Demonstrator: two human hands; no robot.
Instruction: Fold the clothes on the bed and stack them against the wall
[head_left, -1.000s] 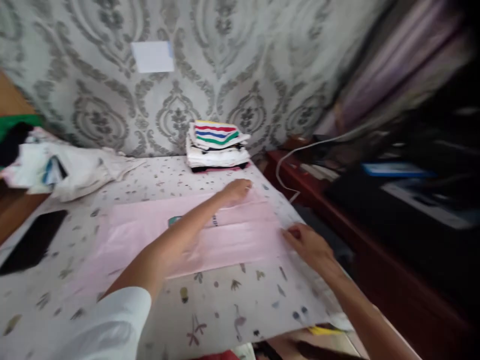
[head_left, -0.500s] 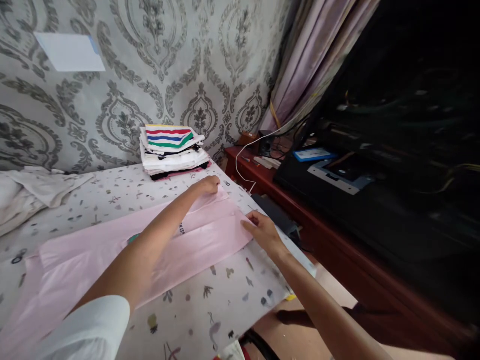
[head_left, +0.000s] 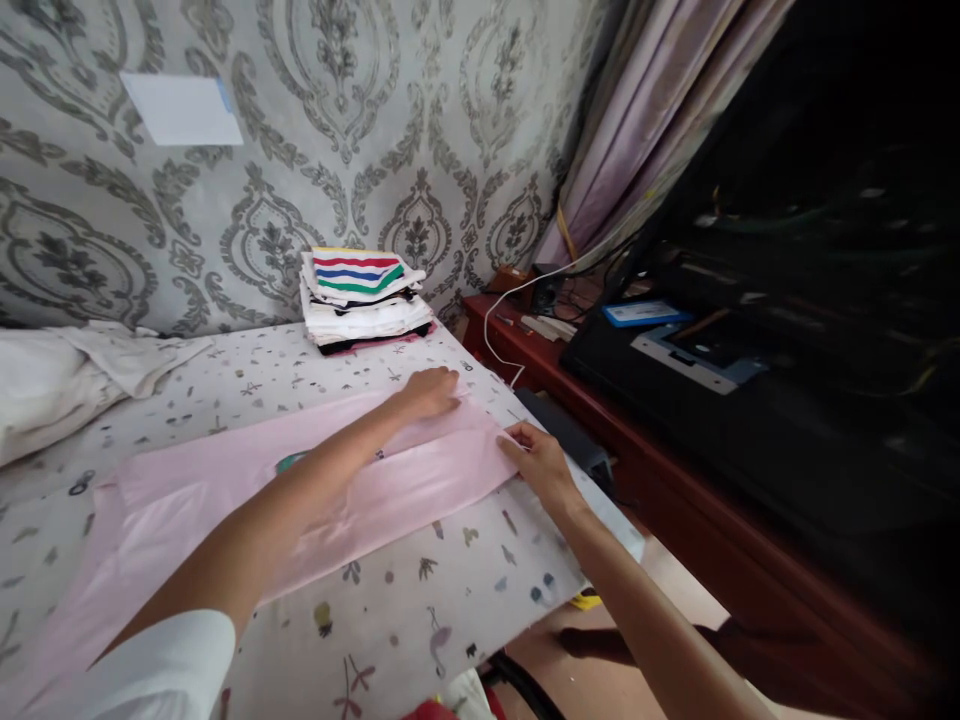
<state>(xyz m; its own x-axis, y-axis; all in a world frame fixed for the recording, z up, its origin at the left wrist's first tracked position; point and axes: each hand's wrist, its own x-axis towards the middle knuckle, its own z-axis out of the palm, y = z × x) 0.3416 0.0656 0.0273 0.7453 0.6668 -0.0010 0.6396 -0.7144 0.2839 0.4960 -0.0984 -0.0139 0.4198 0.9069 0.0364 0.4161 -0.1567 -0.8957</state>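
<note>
A pink T-shirt (head_left: 420, 485) lies lengthwise on a white patterned sheet (head_left: 375, 640), its near side folded inward in a long strip. Part of a green print shows beside my left forearm. My left hand (head_left: 429, 392) reaches across the shirt to its far right corner, fingers curled down onto the fabric; the fingertips are partly hidden. At the near right corner, my right hand (head_left: 538, 460) pinches the shirt's edge between thumb and fingers.
Behind the shirt stands a stack of folded clothes (head_left: 367, 310), a striped one on top. Crumpled pale cloth (head_left: 82, 385) lies at left. To the right are a dark red desk (head_left: 675, 520), a white cable (head_left: 487, 335) and a large black open casing (head_left: 825, 400).
My left hand has lowered onto the far corner of the shirt, its fingers reaching farther out. My right hand keeps its pinch. The view has shifted slightly left.
</note>
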